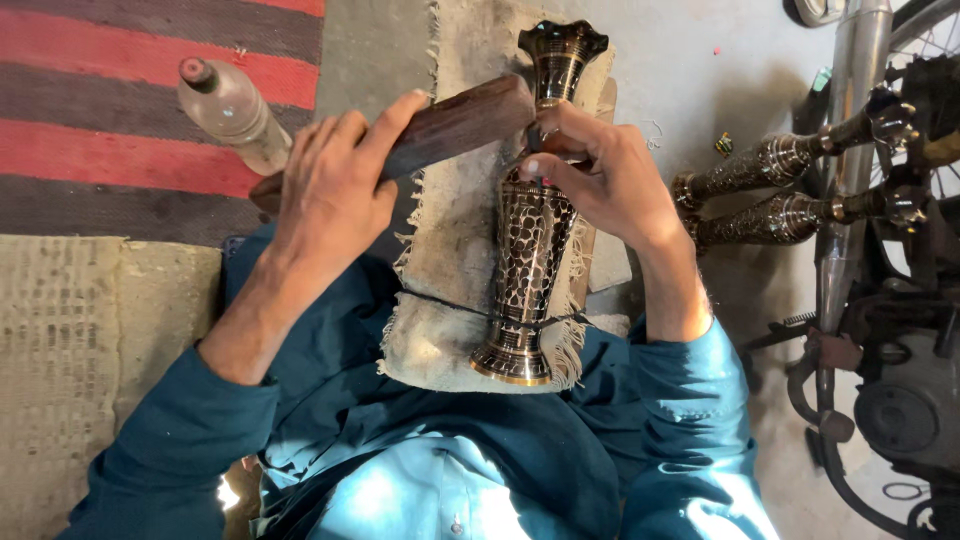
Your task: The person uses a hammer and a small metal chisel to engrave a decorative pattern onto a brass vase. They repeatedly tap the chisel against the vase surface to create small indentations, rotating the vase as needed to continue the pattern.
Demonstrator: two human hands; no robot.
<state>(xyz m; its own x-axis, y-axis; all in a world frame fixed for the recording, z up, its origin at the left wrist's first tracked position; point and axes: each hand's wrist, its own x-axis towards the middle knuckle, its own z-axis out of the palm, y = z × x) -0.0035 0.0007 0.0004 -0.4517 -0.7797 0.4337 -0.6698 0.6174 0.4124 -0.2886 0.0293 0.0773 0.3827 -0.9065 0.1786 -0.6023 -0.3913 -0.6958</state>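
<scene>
left hand (335,190) clenched round a dark wooden block (455,125); right hand (600,170), at 3 o'clock, pinches a small tool on the engraved black-and-brass vase (530,240).

The vase (532,230) is glossy metal, dark with bright engraved patterning and a polished brass-coloured base. The block (440,132) in the left hand (335,190) is dark, smooth-worn wood. The cloth (450,220) beneath is coarse, frayed and matt. The bottle (235,110) is dusty, cloudy plastic.
</scene>
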